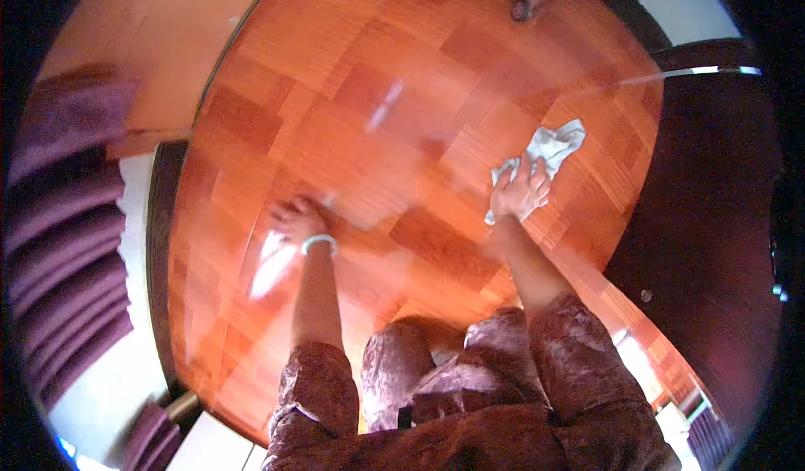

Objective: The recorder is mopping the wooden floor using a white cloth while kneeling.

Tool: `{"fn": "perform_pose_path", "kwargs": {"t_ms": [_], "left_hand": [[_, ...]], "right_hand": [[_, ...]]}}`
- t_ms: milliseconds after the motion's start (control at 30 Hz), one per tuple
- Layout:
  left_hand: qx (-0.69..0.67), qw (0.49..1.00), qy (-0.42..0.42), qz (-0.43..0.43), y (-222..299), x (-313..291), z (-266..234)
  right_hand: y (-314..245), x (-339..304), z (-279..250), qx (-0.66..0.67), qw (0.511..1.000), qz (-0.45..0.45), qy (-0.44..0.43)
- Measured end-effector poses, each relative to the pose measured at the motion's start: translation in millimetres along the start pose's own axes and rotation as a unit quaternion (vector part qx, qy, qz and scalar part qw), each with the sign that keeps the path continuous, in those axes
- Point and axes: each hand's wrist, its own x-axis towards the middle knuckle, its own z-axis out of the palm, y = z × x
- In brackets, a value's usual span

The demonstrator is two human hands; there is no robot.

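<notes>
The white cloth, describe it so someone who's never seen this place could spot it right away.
Start from the orange-brown wood-patterned floor filling the middle of the view. Toward its right side, before the dark surface, the right hand rests on the white cloth, which sticks out beyond it. Unlike the flat white glare beside the left hand, it is crumpled fabric with folds.

You seem to be in a home: patchwork wood floor (335, 136), dark skirting board (161, 228), pleated purple curtain (71, 257).
</notes>
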Motion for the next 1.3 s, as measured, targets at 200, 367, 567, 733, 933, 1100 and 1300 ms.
{"fn": "perform_pose_path", "kwargs": {"t_ms": [200,367,567,733,933,1100,1300], "left_hand": [[0.000,0.984,-0.004,0.176,-58.0,-173.2,-18.8],[0.005,0.990,-0.039,0.136,-68.0,-184.5,-25.0],[-0.034,0.990,-0.035,0.132,-66.6,-190.7,-18.4],[-0.031,0.991,-0.006,0.130,-86.6,-174.3,-17.5],[-0.027,0.985,0.003,0.168,-65.8,-186.2,7.8],[-0.040,0.984,-0.066,0.162,-79.4,-174.2,-8.4],[-0.084,0.931,-0.247,0.254,-107.7,-144.0,-27.3]], "right_hand": [[16.2,1.5,10.1,0.004,1.000,-0.009,0.021],[7.8,3.3,8.9,-0.004,0.999,-0.004,0.034],[24.2,3.8,19.2,-0.033,0.998,-0.012,0.046],[11.1,-5.2,41.2,-0.043,0.998,-0.026,0.039],[88.0,-58.4,51.1,0.290,0.933,-0.094,-0.191],[35.5,-231.9,-56.2,-0.025,0.984,-0.128,-0.119],[65.1,-313.0,-86.1,0.061,0.981,-0.137,-0.119]]}}
